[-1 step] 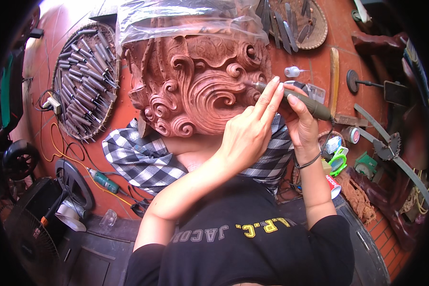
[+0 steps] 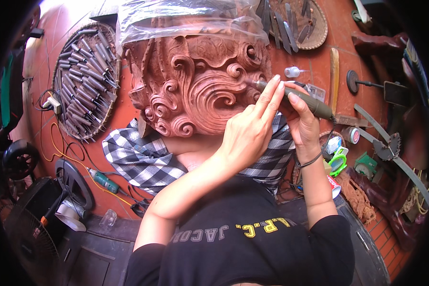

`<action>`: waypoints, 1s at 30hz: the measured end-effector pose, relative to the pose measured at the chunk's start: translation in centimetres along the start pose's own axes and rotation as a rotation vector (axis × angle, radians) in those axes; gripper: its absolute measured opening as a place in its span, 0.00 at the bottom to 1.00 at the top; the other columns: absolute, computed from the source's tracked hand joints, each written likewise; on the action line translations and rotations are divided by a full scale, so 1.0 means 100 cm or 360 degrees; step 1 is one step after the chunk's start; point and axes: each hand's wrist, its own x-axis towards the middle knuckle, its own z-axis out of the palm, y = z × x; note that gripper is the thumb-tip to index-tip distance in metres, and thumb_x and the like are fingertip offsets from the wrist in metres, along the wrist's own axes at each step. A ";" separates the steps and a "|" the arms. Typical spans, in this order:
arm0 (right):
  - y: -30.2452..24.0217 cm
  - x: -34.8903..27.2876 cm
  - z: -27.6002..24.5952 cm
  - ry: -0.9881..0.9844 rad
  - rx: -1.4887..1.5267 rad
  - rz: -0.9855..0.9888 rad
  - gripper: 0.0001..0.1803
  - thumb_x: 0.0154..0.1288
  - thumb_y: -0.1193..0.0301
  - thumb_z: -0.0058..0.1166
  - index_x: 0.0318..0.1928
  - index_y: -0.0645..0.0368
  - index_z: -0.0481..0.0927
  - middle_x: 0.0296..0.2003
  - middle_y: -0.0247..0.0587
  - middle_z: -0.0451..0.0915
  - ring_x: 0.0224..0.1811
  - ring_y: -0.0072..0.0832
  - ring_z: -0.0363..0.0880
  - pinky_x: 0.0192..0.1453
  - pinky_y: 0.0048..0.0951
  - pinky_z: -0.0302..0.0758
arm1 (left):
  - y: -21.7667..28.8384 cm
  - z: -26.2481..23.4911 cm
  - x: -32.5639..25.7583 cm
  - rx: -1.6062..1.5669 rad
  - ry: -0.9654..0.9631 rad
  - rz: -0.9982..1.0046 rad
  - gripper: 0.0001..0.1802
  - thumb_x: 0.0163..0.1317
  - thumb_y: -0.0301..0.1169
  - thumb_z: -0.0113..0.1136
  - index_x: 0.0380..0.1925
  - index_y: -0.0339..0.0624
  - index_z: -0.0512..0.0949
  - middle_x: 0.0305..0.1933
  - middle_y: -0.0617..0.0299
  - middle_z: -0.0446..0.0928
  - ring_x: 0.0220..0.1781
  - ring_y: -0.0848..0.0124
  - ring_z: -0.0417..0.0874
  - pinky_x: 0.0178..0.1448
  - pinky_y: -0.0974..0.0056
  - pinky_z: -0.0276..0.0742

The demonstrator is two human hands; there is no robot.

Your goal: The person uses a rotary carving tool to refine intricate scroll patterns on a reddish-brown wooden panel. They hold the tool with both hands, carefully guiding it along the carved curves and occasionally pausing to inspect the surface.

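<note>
A reddish-brown wood carving (image 2: 207,88) with deep swirls and curls rests before me, over my crossed legs in checked cloth. My right hand (image 2: 304,121) grips the olive-green body of a rotary carving tool (image 2: 312,105). Its narrow front end points left and meets the carving's right side, near the curls. Over the front of the tool lies my left hand (image 2: 249,129), two fingers stretched along it and the others bent. The left thumb and the tool's very tip are hard to make out.
Clear plastic sheeting (image 2: 190,24) covers the carving's far part. At left lies a basket of chisels (image 2: 86,78); another basket (image 2: 319,42) holds blades at far right. A small squeeze bottle (image 2: 292,72), a wooden bar (image 2: 334,78) and a green power tool (image 2: 104,181) lie on the floor.
My right hand and the rear of the rotary carving tool have shifted very slightly to the right. My left hand and the carving look the same.
</note>
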 end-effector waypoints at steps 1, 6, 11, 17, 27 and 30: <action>-0.004 0.003 0.002 -0.0013 -0.0038 -0.0009 0.20 0.72 0.72 0.59 0.61 0.66 0.77 0.55 0.45 0.82 0.58 0.32 0.83 0.66 0.38 0.80 | 0.001 -0.001 0.003 -0.0007 0.0013 -0.0003 0.44 0.54 0.17 0.58 0.75 0.39 0.62 0.79 0.52 0.62 0.56 0.54 0.85 0.48 0.58 0.85; -0.010 0.008 0.007 -0.0021 -0.0152 -0.0066 0.21 0.71 0.74 0.61 0.61 0.67 0.77 0.56 0.45 0.82 0.58 0.31 0.82 0.66 0.36 0.79 | -0.001 -0.005 0.009 -0.0032 0.0037 -0.0007 0.44 0.55 0.18 0.58 0.76 0.40 0.61 0.79 0.52 0.63 0.58 0.54 0.85 0.48 0.58 0.85; 0.000 -0.006 0.014 0.0090 -0.0195 -0.0169 0.21 0.70 0.75 0.61 0.61 0.68 0.77 0.56 0.45 0.81 0.58 0.30 0.81 0.66 0.35 0.79 | -0.009 -0.001 0.001 -0.0019 0.0094 0.0123 0.46 0.51 0.18 0.58 0.75 0.38 0.62 0.79 0.52 0.62 0.36 0.62 0.83 0.40 0.61 0.83; 0.024 -0.028 0.026 0.0292 -0.0337 -0.0355 0.21 0.68 0.74 0.64 0.58 0.70 0.79 0.49 0.42 0.85 0.51 0.24 0.83 0.62 0.27 0.78 | -0.011 -0.008 -0.016 -0.0018 0.0053 0.0154 0.44 0.50 0.18 0.59 0.74 0.38 0.65 0.79 0.53 0.63 0.38 0.64 0.84 0.40 0.62 0.83; 0.054 -0.039 0.025 0.0078 -0.1559 -0.1504 0.22 0.57 0.75 0.71 0.53 0.64 0.83 0.51 0.58 0.86 0.52 0.44 0.88 0.53 0.34 0.86 | -0.012 -0.030 -0.028 0.0006 0.0018 0.0235 0.41 0.52 0.19 0.61 0.71 0.39 0.69 0.76 0.55 0.68 0.42 0.66 0.87 0.45 0.64 0.84; 0.062 -0.023 0.018 0.0074 -0.1774 -0.1810 0.23 0.54 0.76 0.73 0.53 0.60 0.84 0.51 0.59 0.86 0.49 0.44 0.90 0.46 0.30 0.87 | -0.013 -0.030 -0.020 -0.0008 0.0026 0.0176 0.37 0.51 0.18 0.63 0.66 0.37 0.74 0.71 0.53 0.74 0.56 0.59 0.88 0.50 0.62 0.86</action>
